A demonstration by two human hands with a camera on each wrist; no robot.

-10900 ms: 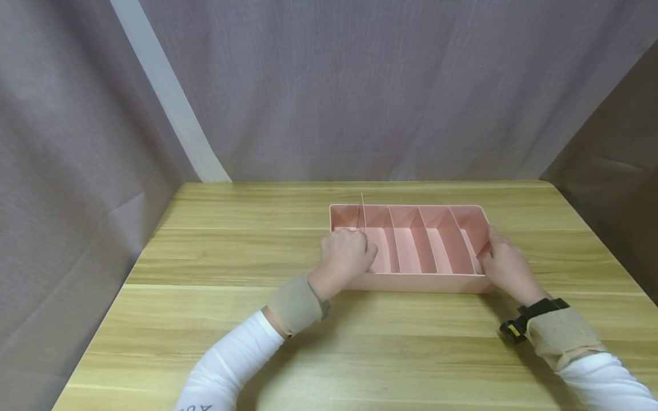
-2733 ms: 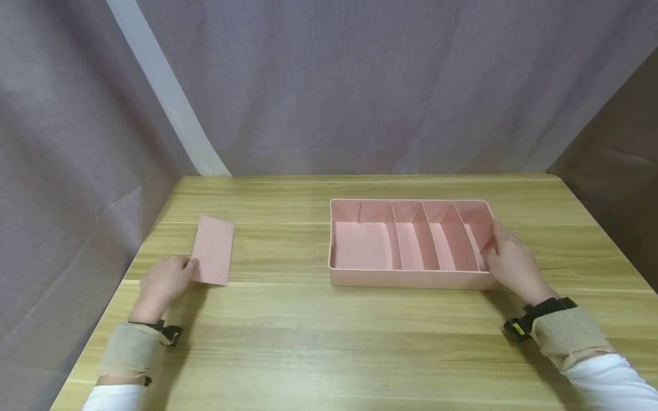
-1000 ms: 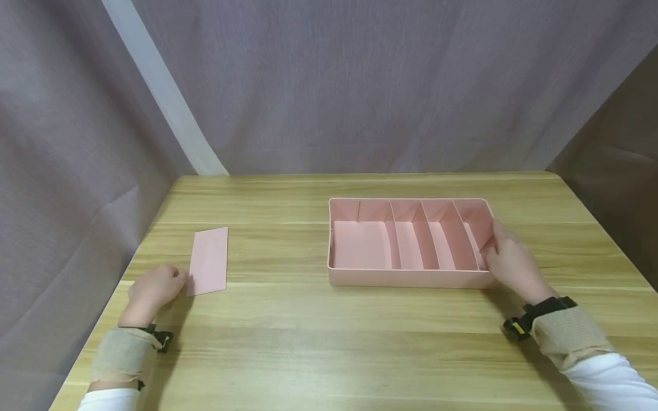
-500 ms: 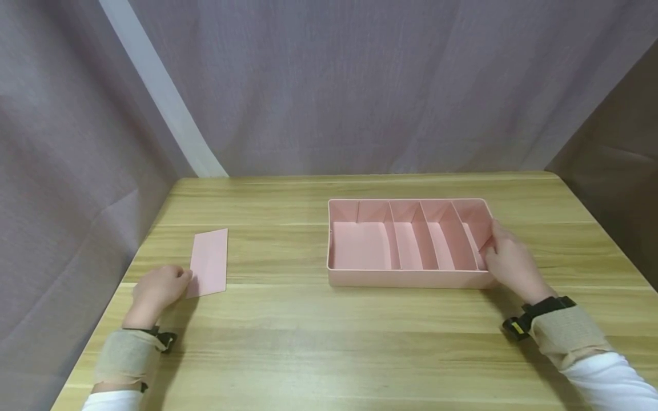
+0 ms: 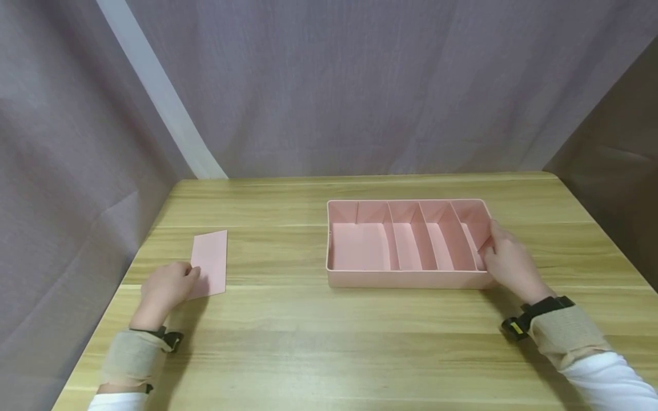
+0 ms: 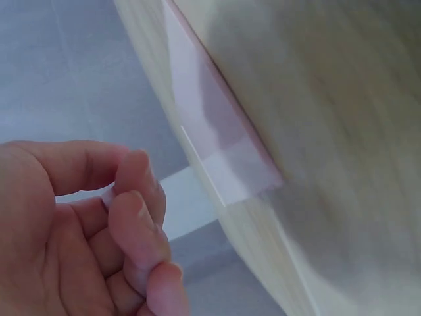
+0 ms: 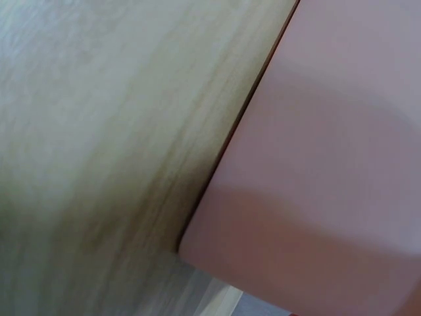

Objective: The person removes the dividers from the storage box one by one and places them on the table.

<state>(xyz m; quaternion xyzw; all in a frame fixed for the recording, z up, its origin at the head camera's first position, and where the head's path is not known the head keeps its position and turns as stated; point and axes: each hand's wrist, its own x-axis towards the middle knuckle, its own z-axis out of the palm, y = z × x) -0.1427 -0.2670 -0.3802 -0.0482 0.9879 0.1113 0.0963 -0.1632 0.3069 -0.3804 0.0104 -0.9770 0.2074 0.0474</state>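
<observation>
A flat pink divider [image 5: 212, 257] lies on the table at the left. My left hand [image 5: 167, 285] hovers over its near left corner and hides part of it. In the left wrist view, the loosely curled fingers [image 6: 141, 217] hold nothing and are apart from the divider. To the right stands a long pink organizer box [image 5: 406, 279]. It has one wide compartment at its left and narrower ones beyond, split by 3 upright dividers. My right hand [image 5: 511, 265] grips the box's right end wall, fingers partly hidden inside. The right wrist view shows the box's outside close up, without the hand's grip.
The wooden table [image 5: 288, 342] carries the divider and the box, with bare wood between them. Grey curtains [image 5: 329, 85] hang behind and at the left, and a darker cloth [image 5: 617, 154] hangs at the right.
The leftmost divider was lifted from the box by the left hand, carried left, laid flat and let go. Since then the left hand has shifted slightly right. The right hand keeps its grip.
</observation>
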